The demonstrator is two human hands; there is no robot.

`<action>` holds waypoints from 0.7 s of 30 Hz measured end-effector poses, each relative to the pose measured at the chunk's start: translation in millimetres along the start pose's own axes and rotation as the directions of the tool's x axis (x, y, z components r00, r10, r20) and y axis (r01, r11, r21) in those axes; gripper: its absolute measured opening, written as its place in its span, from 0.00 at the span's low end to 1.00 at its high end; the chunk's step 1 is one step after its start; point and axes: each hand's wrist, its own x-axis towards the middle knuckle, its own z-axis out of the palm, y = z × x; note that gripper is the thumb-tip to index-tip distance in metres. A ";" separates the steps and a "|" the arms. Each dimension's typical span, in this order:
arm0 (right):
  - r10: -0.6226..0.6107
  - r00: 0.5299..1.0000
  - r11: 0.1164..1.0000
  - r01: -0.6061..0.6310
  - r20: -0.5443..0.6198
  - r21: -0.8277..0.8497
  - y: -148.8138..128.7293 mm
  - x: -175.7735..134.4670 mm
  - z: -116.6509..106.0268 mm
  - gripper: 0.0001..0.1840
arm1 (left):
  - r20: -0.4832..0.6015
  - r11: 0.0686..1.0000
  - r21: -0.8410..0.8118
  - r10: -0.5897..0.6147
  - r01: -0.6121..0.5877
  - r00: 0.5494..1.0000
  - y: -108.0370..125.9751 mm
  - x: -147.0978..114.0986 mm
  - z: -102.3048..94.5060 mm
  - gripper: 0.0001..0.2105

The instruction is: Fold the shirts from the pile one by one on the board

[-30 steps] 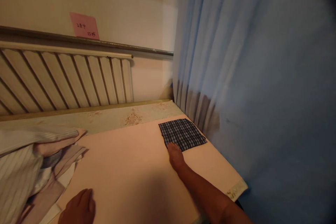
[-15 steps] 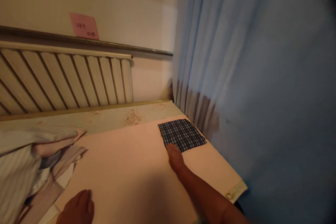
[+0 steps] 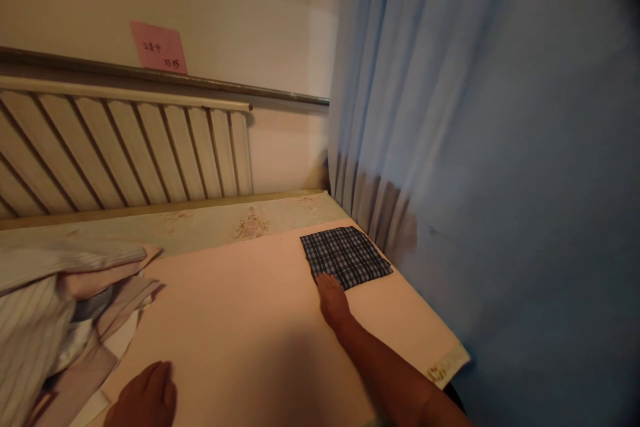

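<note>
A dark checked piece of cloth [image 3: 350, 253], folded flat into a rough rectangle, lies toward the far right of the pale pink sheet [image 3: 235, 307]. Resting on its near left corner are the fingertips of my right hand [image 3: 333, 300], the fingers stretched out and not wrapped round the fabric. My left hand [image 3: 144, 397] lies low on the pink sheet at the bottom left, palm down with nothing visible in it. Beside that hand is a loose heap of garments [image 3: 75, 320], with a striped one on top.
The table cover [image 3: 295, 213] has a floral print along its back edge. Behind stand a white radiator [image 3: 165, 153], a pipe [image 3: 280, 95] and a pink note [image 3: 157, 48]. A blue curtain [image 3: 480, 180] hangs along the table's right side.
Almost nothing differs. The whole view has shifted very slightly, while both hands and the checked cloth keep their places.
</note>
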 end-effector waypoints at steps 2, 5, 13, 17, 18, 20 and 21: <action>0.002 1.000 1.000 -0.002 0.006 -0.003 -0.5 0.2 -1.3 0.25 | -0.009 0.998 0.046 0.047 -0.047 0.999 -2.6 -0.1 3.1 0.18; 0.002 1.000 1.000 -0.002 0.015 -0.009 -1.1 0.4 -3.3 0.26 | -0.012 0.994 0.082 0.080 -0.079 0.997 -4.9 -0.9 5.7 0.19; 0.003 1.000 1.000 -0.002 0.010 -0.024 -0.4 -0.4 -1.1 0.27 | -0.005 0.991 0.104 0.087 -0.086 0.996 -6.7 0.0 6.7 0.19; -0.003 1.000 1.000 0.003 -0.002 -0.018 0.1 -1.0 1.0 0.27 | -0.006 0.994 0.092 0.065 -0.064 0.998 -3.8 -0.5 3.7 0.19; -0.004 1.000 1.000 0.004 -0.005 -0.014 0.3 -1.2 1.1 0.27 | -0.004 0.994 0.093 0.064 -0.064 0.998 -2.8 -0.8 2.5 0.19; -0.006 1.000 1.000 0.006 -0.012 -0.005 0.5 -1.3 1.1 0.27 | -0.002 0.993 0.099 0.069 -0.068 0.998 -0.9 -1.3 0.1 0.19; -0.005 1.000 1.000 0.005 -0.016 -0.001 0.6 -1.4 1.0 0.27 | -0.001 0.992 0.102 0.073 -0.073 0.997 -0.2 -1.4 -0.8 0.19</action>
